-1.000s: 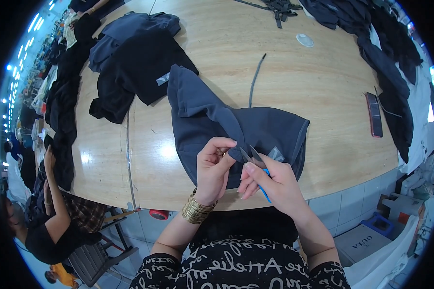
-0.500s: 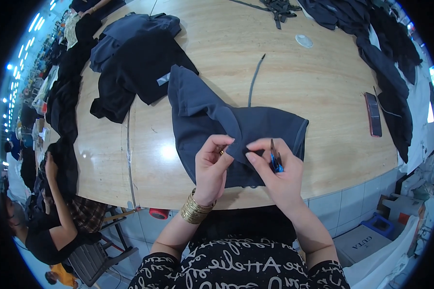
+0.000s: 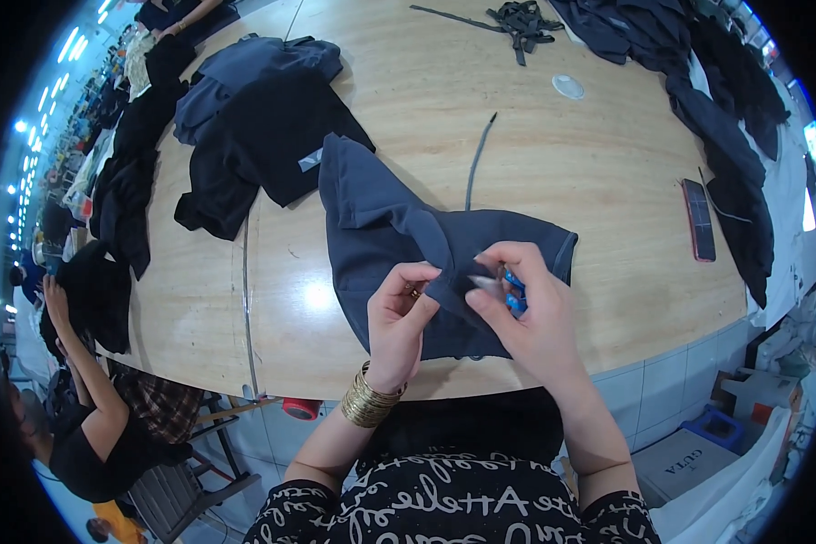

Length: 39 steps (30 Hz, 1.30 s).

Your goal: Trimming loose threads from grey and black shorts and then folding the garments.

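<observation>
A dark blue-grey garment (image 3: 372, 240) with a hood-like pointed part lies on the table in front of me. My left hand (image 3: 399, 319) pinches a fold of its cloth between thumb and fingertips. In my right hand (image 3: 530, 317) are small thread snips (image 3: 514, 290) with blue handles, their blades blurred and pointing left at the cloth near my left fingertips. Whether the blades touch the cloth I cannot tell. A thin grey cord (image 3: 477, 163) with a dark tip sticks out from beneath the garment's far edge.
Black and grey garments (image 3: 272, 136) are piled at the far left, and more dark clothes (image 3: 716, 154) along the right. A phone (image 3: 699, 220), a white disc (image 3: 568, 86) and tangled dark straps (image 3: 522, 25) lie on the table (image 3: 607, 172). A co-worker (image 3: 91, 408) handles black cloth at the left.
In my right hand the snips have swung from upright to pointing left at the cloth. My left hand keeps its pinch. The co-worker has shifted the black cloth.
</observation>
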Each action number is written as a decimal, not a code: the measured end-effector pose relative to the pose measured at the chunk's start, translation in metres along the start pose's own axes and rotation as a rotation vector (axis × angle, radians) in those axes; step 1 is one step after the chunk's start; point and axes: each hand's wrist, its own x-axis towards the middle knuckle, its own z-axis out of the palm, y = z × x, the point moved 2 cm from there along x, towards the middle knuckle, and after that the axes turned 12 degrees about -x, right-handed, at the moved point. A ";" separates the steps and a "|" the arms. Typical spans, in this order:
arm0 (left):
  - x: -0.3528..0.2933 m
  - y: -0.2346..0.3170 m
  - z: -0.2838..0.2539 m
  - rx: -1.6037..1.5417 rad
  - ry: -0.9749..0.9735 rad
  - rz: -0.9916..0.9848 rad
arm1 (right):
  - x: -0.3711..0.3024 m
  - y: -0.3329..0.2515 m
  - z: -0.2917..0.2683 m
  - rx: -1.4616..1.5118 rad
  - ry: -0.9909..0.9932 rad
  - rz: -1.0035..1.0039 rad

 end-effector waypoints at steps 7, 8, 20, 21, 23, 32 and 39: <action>0.001 0.003 -0.001 0.041 -0.016 0.007 | -0.004 0.009 -0.009 -0.268 -0.044 -0.207; 0.001 0.003 -0.001 0.040 -0.022 0.011 | -0.004 0.008 -0.009 -0.318 -0.024 -0.238; -0.001 0.004 -0.001 0.092 -0.006 0.029 | 0.001 0.006 -0.006 -0.433 0.067 -0.317; -0.001 0.004 0.000 0.092 -0.006 0.028 | 0.001 0.006 -0.006 -0.433 0.067 -0.316; -0.001 0.005 0.001 0.082 -0.018 0.028 | 0.001 0.005 -0.006 -0.444 0.082 -0.330; 0.001 0.005 0.002 0.090 -0.032 0.025 | 0.002 0.008 -0.006 -0.468 0.065 -0.346; 0.001 0.006 -0.002 0.099 -0.004 0.013 | -0.004 0.006 -0.004 -0.249 0.107 -0.146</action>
